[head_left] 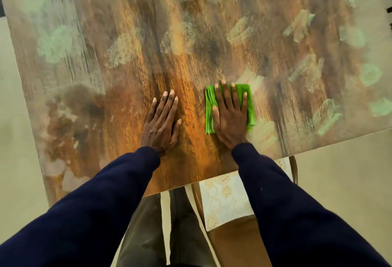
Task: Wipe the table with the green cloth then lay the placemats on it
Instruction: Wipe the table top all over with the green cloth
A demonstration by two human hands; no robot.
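So we're only in the wiping half, by the look of it: our right hand [230, 116] lies flat with straight fingers, pressing the folded green cloth [251, 105] onto the table [106, 33] near its front edge, while our left hand [162, 122] rests open on the bare top just beside it, holding nothing. The top is a smooth, shiny wood-grain board, orange-brown with pale greenish smudges all over, so we reckon plenty of wiping is left. The placemats [224, 201] look to be that thin cream sheet with gold medallions on the brown chair [237, 243] below the edge, not laid yet.
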